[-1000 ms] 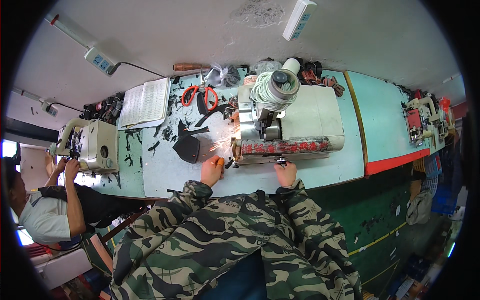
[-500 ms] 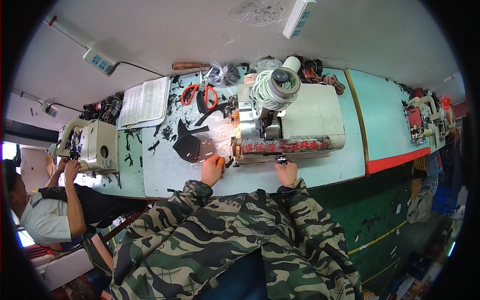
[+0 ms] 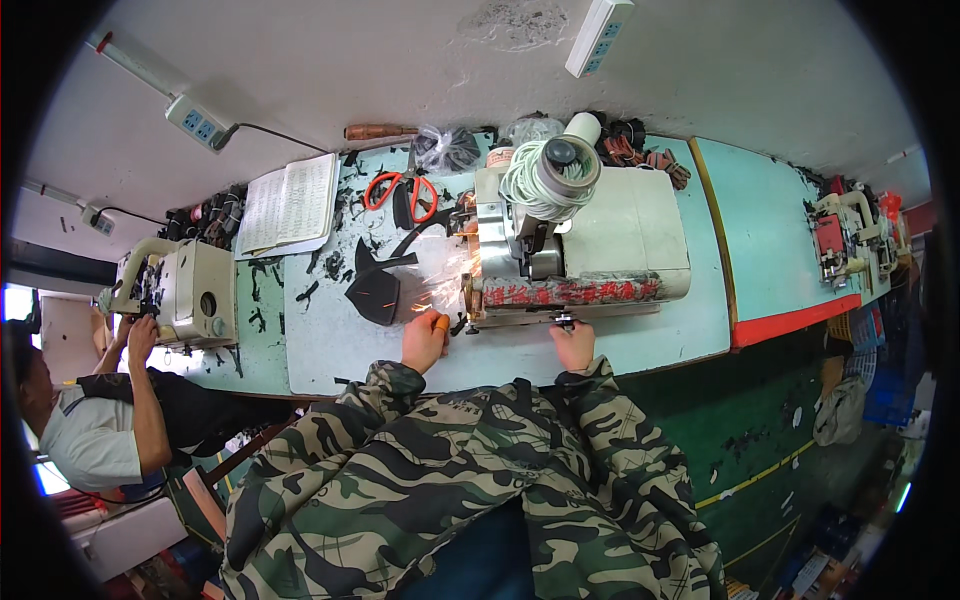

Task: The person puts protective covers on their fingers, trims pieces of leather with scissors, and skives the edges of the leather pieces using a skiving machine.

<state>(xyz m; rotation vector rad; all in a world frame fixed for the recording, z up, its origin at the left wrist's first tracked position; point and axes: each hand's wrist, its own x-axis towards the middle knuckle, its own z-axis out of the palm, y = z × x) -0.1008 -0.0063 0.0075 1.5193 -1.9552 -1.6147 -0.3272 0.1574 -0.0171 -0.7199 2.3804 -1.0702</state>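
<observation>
Leather piece (image 3: 385, 285), left of centre, lies beside the machine (image 3: 575, 240). Your left hand (image 3: 425, 340) rests flat near it; your right hand (image 3: 573, 345) touches the machine's front, grip unclear. Feed slowly, fingers clear.

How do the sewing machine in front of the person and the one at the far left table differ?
The near sewing machine is bigger, lies under the person's own hands and carries a coil of pale cord. The far-left sewing machine is smaller, cream all over, and a co-worker's hand reaches to it. Both are pale and sit on light green tables.
</observation>
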